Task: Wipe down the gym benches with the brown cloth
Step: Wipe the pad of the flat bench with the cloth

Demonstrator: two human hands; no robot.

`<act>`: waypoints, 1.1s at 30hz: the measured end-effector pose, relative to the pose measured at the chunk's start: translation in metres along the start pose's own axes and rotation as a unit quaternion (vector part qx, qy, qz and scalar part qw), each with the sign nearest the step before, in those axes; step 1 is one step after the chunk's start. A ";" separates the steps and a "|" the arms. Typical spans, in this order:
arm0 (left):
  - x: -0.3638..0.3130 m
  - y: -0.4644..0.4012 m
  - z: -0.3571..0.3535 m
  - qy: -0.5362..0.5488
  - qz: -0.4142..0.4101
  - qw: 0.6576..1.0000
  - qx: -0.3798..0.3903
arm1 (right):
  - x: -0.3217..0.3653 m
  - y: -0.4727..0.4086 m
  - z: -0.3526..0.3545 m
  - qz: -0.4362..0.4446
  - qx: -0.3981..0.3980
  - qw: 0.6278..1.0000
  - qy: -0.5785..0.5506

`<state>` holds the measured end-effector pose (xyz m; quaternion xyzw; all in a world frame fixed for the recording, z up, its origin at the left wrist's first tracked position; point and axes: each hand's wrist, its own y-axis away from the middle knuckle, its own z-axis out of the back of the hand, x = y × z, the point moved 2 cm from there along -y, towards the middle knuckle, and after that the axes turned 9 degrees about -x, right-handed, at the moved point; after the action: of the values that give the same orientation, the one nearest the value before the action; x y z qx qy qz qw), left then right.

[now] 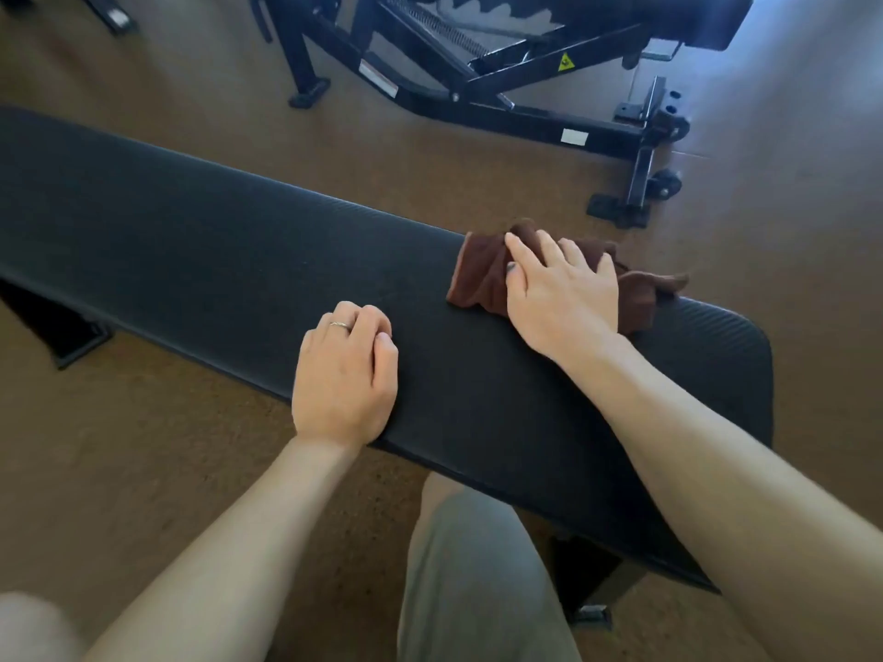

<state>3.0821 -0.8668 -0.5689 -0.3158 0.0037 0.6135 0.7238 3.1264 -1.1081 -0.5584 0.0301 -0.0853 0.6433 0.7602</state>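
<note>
A long flat bench with a black textured pad [215,250] runs from the far left to the near right. A crumpled brown cloth [480,279] lies on the pad's far edge, toward its right end, with part of it hanging over the edge. My right hand [559,289] lies flat on top of the cloth with straight fingers, pressing it to the pad. My left hand [346,375] rests on the pad's near edge, its fingers curled under and holding nothing; it wears a ring.
A second, adjustable bench with a black steel frame [478,83] stands on the brown carpet beyond the flat bench; its foot and wheel [662,183] lie close to the cloth. My knee in grey shorts [473,566] is beneath the near edge.
</note>
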 end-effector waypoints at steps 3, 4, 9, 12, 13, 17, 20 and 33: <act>0.000 -0.002 0.002 0.008 -0.001 1.000 0.004 | 0.015 0.047 0.002 0.031 -0.042 0.999 0.015; 0.000 -0.003 0.002 0.014 -0.003 1.000 0.009 | 0.025 0.070 0.003 0.051 -0.047 0.998 0.013; 0.020 -0.014 0.020 0.060 -0.020 0.998 0.012 | 0.057 0.094 -0.005 0.119 0.001 0.993 0.001; 0.056 -0.031 0.036 -0.033 -0.027 0.999 0.003 | 0.066 0.037 -0.010 0.106 0.001 0.994 -0.006; 0.068 -0.035 0.040 -0.054 -0.021 0.998 0.009 | 0.073 0.019 -0.011 0.082 0.010 0.997 -0.010; 0.101 -0.050 0.038 -0.066 -0.039 0.996 0.051 | 0.106 0.024 -0.013 0.030 0.001 0.999 -0.012; 0.110 -0.058 0.037 -0.042 -0.091 0.992 0.072 | 0.132 0.101 -0.011 0.074 -0.015 0.997 -0.022; 0.155 -0.088 0.040 0.061 -0.177 0.980 0.070 | 0.202 0.037 -0.033 -0.082 -0.033 0.996 -0.004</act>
<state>3.1838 -0.7154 -0.5577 -0.2965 0.0346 0.4534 0.8398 3.1250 -0.9006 -0.5596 0.0146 -0.1069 0.5754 0.8107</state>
